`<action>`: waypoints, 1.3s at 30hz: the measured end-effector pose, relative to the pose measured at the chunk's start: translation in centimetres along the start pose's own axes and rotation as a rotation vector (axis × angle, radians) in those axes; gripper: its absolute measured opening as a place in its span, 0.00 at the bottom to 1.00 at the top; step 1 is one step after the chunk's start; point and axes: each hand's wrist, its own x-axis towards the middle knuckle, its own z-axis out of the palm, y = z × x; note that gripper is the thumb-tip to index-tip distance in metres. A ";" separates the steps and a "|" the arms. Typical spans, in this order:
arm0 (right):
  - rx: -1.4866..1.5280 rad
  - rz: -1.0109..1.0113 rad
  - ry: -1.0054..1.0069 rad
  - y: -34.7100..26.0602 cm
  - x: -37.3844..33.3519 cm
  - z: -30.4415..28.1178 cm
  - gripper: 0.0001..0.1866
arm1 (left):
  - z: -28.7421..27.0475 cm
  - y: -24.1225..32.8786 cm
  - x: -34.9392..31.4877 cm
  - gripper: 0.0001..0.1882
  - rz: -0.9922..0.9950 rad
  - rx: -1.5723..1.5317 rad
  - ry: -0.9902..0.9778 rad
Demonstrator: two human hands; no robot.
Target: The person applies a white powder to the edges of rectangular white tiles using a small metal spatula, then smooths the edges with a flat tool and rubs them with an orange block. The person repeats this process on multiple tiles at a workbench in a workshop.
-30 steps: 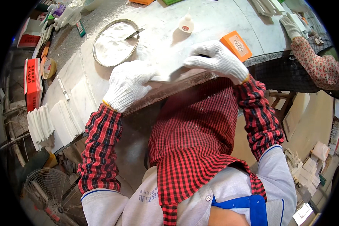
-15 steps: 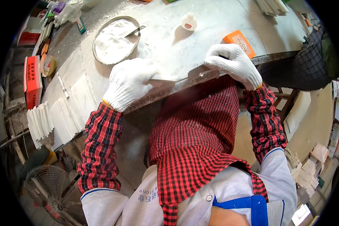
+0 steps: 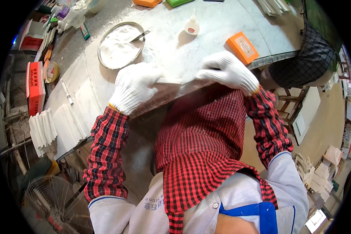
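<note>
My left hand [image 3: 134, 85], in a white knit glove, rests at the table's near edge. Its fingers close on the end of a narrow white strip [image 3: 169, 81], which sticks out to the right. My right hand [image 3: 226, 70], gloved the same way, is closed on a thin, flat grey piece [image 3: 190, 85]. That piece lies mostly under the fingers and I cannot make out its kind. Its left end comes close to the strip's right end; I cannot tell whether they touch. Behind my left hand stands a round metal bowl [image 3: 100, 56] of white powder, with a flat blade leaning in it.
Farther back are a small white squeeze bottle [image 3: 191, 26] and an orange box [image 3: 242, 47]. Stacked white strips [image 3: 43, 126] lie at the left edge, near a red box [image 3: 35, 87]. A fan [image 3: 56, 204] stands below left. Another person's dark checked clothing [image 3: 316, 54] is at right.
My right hand has moved left with the grey piece, toward the strip's right end. My left hand keeps its grip almost in place. The view has shifted slightly.
</note>
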 end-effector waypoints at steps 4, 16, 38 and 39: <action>0.206 0.238 0.074 -0.9 -4.8 -0.6 0.15 | -0.1 0.2 0.1 0.08 0.002 0.015 -0.015; 1.716 0.503 0.764 -4.6 -1.8 13.9 0.17 | -0.5 1.7 0.3 0.09 -0.088 0.034 0.052; 1.585 0.143 0.525 -1.8 -3.6 12.2 0.26 | -0.1 1.8 0.4 0.15 -0.224 0.015 -0.013; 1.544 0.174 0.489 -1.5 -3.9 11.9 0.25 | 0.0 1.6 0.4 0.13 -0.216 0.015 -0.004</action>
